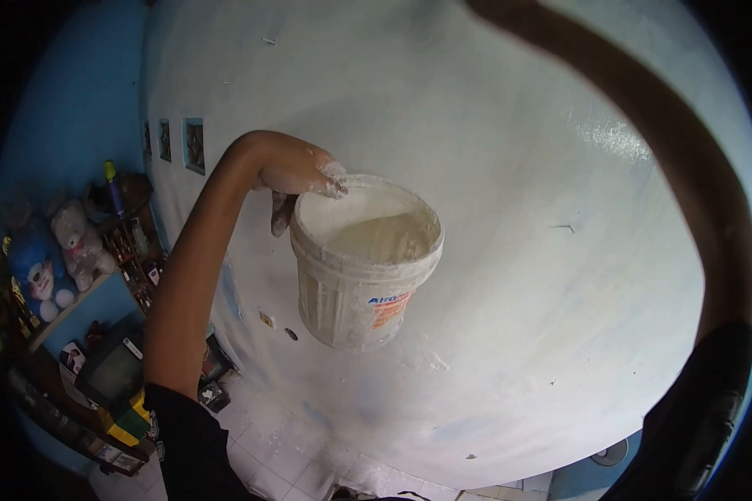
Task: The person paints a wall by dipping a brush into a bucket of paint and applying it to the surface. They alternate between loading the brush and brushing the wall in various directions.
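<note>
The white bucket (366,260) of paint hangs tilted in the air near the white wall (510,125), and the left hand (297,171), arm stretched up, pinches its rim, while the right arm reaches up out of sight.

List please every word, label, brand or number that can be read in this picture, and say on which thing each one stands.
"Alfa...": blue letters on the orange and white label of the white bucket that the left hand grips by the rim; the rest of the word turns out of view.
Orange lines beneath it on the same label: too blurred to read.
Small items on the shelf at the left: too small to read.
</note>
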